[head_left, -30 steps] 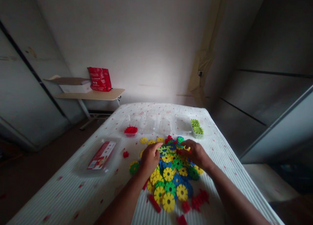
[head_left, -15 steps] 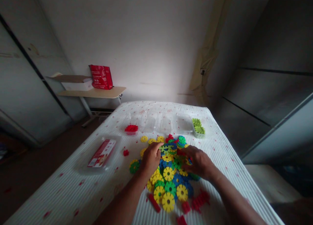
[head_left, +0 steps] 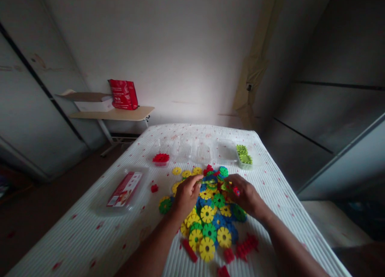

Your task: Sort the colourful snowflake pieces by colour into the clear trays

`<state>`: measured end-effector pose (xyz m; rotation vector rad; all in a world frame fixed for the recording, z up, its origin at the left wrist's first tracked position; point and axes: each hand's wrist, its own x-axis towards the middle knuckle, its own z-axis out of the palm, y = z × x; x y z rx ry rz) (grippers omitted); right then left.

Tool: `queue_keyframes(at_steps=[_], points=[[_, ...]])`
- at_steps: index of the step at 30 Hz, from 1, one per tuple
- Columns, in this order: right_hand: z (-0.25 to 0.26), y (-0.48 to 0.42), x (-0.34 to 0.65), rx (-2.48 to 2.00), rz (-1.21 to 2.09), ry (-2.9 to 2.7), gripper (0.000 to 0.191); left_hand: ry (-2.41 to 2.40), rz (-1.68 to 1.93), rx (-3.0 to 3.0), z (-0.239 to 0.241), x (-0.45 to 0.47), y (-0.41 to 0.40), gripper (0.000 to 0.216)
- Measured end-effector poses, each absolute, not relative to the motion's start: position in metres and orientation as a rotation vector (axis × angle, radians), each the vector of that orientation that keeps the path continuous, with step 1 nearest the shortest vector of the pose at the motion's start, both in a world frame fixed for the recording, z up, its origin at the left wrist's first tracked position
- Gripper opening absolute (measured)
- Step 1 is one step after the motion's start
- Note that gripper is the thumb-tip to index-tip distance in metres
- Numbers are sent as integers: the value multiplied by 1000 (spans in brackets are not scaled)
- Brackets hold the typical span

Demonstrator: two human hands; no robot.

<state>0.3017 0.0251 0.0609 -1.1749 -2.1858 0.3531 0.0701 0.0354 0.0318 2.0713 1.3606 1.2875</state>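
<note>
Above a heap of notched plastic discs, my left hand (head_left: 189, 192) pinches a thin light-green toothed plastic piece (head_left: 208, 182), now seen nearly edge-on. My right hand (head_left: 245, 193) is at the heap's right side, its fingers curled round a small red plastic piece (head_left: 236, 191). A bit of light green shows by its fingertips; whether it is gripped is unclear. Yellow discs (head_left: 207, 214), green discs (head_left: 209, 231) and blue discs (head_left: 218, 221) overlap below both hands. Red pieces (head_left: 246, 247) lie at the heap's near edge.
Along the back stand clear plastic boxes (head_left: 197, 150). One holds red pieces (head_left: 161, 158), another at the right holds light-green pieces (head_left: 244, 154). A lidded clear container (head_left: 126, 189) with a printed label lies at left. One red piece (head_left: 154, 188) sits apart.
The light-green piece in my left hand has tipped from showing its teeth to nearly edge-on. My right hand has risen slightly off the heap, a red piece now showing within its fingers.
</note>
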Motion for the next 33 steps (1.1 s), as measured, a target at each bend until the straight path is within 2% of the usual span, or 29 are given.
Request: queue_keyframes(at_steps=[10,18,33], points=[[68,12,279,-1149,240,-2122,30,1309,1324,1921,31,75,30,27],[50,11,265,-1196,28,-2215,37,1154,1225,1601,26,81,28,28],[45,11,259,-1301,96,-2199,41,1014,1146,1396,30,83,24,21]])
